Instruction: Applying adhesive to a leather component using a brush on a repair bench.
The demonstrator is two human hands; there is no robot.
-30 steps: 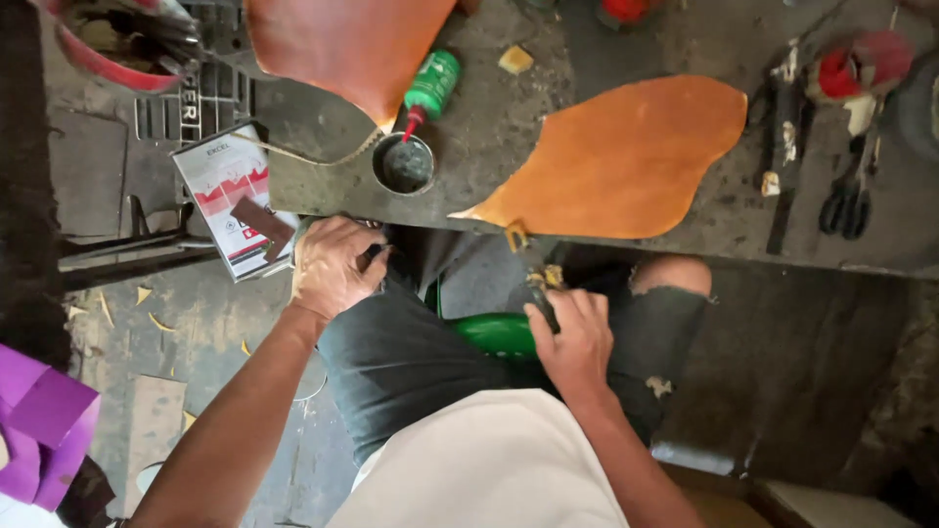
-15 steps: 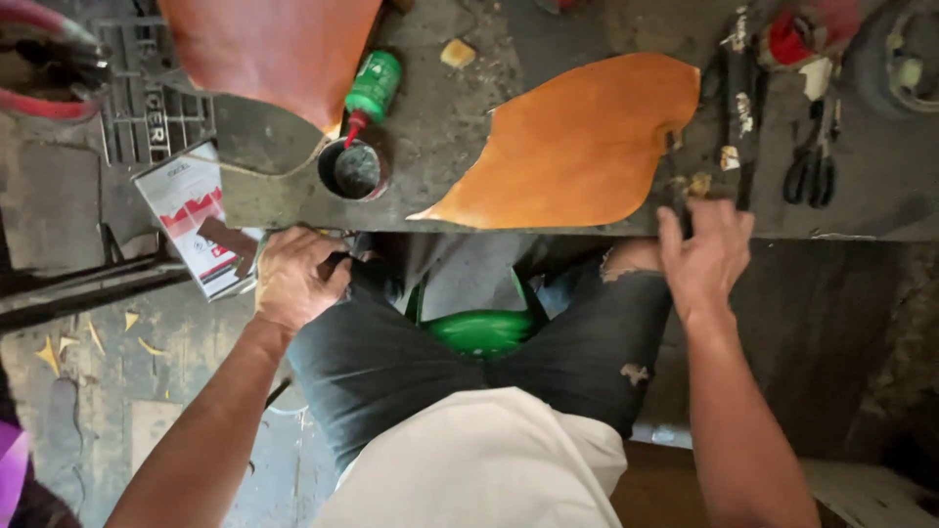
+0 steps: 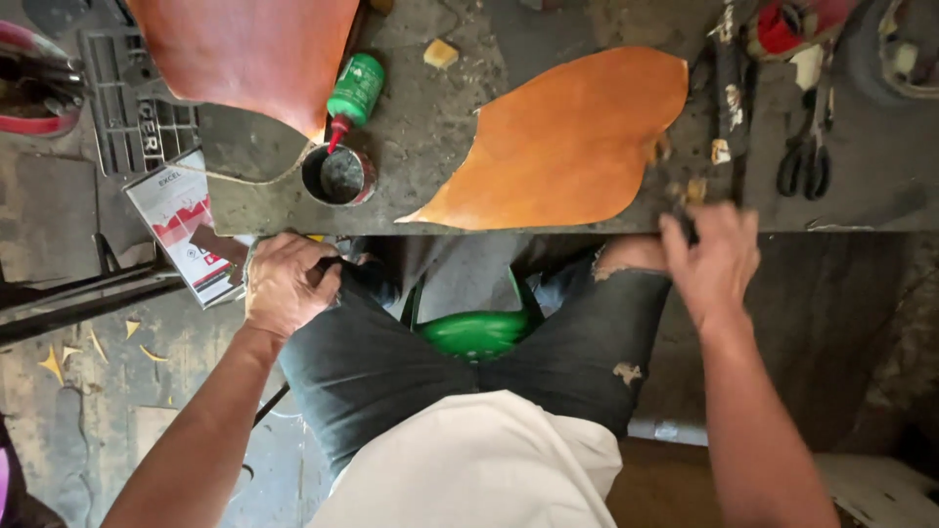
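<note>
Up to the gritty bench edge (image 3: 509, 223) went the right hand (image 3: 712, 259), grip unclear; left hand (image 3: 289, 286) fisted on denim.

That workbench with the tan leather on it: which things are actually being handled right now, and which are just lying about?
In hand:
- right hand at the workbench edge, on a small dark item, unclear what
- left hand resting on the thigh

Lying about:
- tan leather piece
- green glue bottle
- round tin
- scissors

Leather sheet (image 3: 572, 147) laid on the desk (image 3: 440, 186); tin cup (image 3: 337, 176) at its left, scissors (image 3: 807, 161) at its right.
</note>
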